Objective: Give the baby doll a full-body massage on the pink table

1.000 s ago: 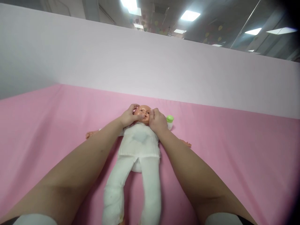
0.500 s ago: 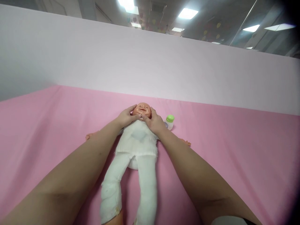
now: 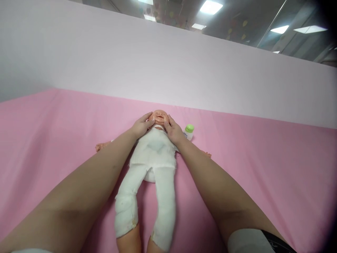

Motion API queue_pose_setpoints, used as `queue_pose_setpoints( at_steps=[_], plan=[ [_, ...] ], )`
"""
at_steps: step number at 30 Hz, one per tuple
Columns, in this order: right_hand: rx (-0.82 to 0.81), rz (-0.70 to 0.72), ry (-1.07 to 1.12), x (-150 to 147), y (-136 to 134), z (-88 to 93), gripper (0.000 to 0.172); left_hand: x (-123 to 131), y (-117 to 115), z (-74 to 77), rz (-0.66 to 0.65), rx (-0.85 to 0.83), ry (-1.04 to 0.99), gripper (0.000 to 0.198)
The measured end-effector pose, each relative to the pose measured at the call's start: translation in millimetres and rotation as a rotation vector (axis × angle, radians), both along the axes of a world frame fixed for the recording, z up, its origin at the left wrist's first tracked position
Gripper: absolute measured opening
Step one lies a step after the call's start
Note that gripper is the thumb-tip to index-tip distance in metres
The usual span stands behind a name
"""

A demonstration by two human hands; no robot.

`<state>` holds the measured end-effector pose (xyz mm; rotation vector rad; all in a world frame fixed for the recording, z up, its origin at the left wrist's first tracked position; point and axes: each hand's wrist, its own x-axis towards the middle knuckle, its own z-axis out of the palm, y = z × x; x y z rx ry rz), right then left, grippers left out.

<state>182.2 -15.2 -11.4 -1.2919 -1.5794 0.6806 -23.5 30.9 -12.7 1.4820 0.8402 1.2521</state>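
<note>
Clasped round the near side of the head of the doll with the left hand, fingers curled over the temple, thumb on the cheek. Pressed to the opposite cheek with the right hand, likewise closed on it. Just outside the right hand, apart from it, a small bottle, green-capped, upright. Back between the forearms, white-clad body and legs flat on the pink sheet. Beyond the fingertips, a pale backdrop.

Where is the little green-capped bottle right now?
In the head view, the bottle stands on the pink sheet just right of the right hand, beside the doll's head.
</note>
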Motion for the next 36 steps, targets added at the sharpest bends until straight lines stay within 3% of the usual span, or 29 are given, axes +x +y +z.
queue_pose_setpoints(
  at_steps=[8,11,16,36],
  plan=[
    [0.047,0.008,0.046,0,2,-5.6,0.075,2,-14,7.6,-0.074,-0.075,-0.053,0.104],
    [0.029,0.024,0.014,0,-1,-1.7,0.083,1,-17,10.8,-0.085,-0.065,0.010,0.114],
    [-0.023,0.027,-0.056,-1,-4,2.5,0.101,-2,-13,10.2,-0.029,-0.003,0.159,0.110],
    [0.011,-0.005,-0.122,-3,-7,2.9,0.085,3,-13,-0.5,-0.055,-0.032,0.026,0.112]
  ],
)
